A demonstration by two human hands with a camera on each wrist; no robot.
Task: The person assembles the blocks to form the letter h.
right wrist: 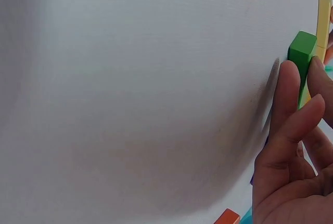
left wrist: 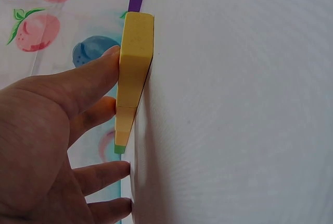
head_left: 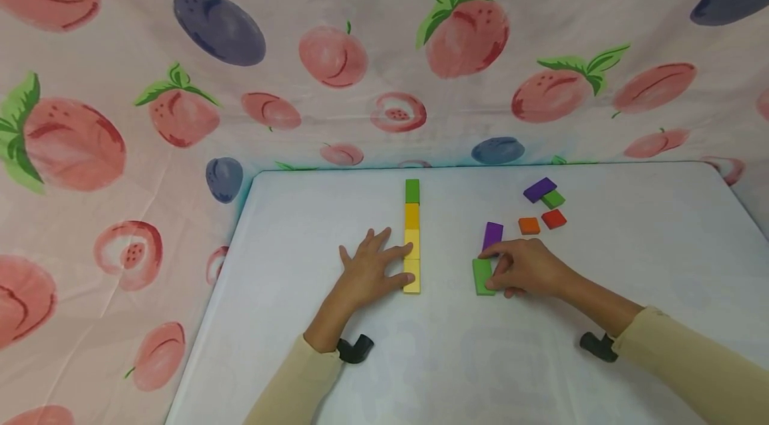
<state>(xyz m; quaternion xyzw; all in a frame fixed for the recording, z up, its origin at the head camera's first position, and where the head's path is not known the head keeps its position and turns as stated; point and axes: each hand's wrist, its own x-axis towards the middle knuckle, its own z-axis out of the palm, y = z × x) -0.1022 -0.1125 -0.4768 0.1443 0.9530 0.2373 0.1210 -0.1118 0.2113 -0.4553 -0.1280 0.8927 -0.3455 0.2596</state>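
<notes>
Inside tbl edges (head_left: 336, 171), R grip (head_left: 529, 266), grn blk (head_left: 482, 277)

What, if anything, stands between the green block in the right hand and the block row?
Nothing visible stands between the green block and the row of blocks; the left hand is on the row's other side.

A block row (head_left: 412, 216) lies left of loose blocks (head_left: 529, 225) on the table (head_left: 300, 245).

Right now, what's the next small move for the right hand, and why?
Probably bring the pinched green block left to the near end of the yellow-and-green row. The right hand already holds it, the left hand touches the row, and no block sits against that near end.
</notes>
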